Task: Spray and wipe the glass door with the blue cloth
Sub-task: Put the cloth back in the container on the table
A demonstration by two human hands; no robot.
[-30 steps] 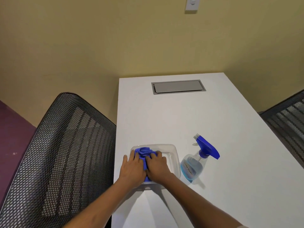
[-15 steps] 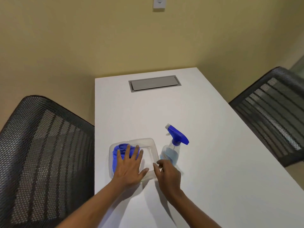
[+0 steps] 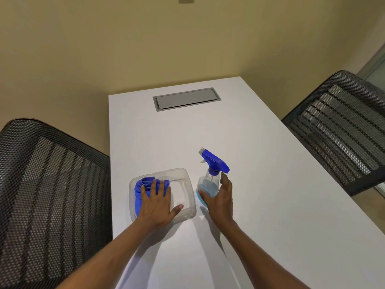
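Mesh chairs (image 3: 52, 195) flanking table (image 3: 260, 184); clear tub (image 3: 187, 184) beside spray bottle (image 3: 210, 180).

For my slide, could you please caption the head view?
Left hand on blue cloth in tub; right hand reaching spray bottle.

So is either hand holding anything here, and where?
Nothing is gripped: left hand lies flat on the blue cloth; right hand is open around the spray bottle body.

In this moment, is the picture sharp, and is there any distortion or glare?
Head view: mostly sharp, with slight softness on the right hand near the spray bottle; wide-angle bending curves the mesh chairs at the edges; soft even light, faint shadows under the arms on the white table, no strong glare.
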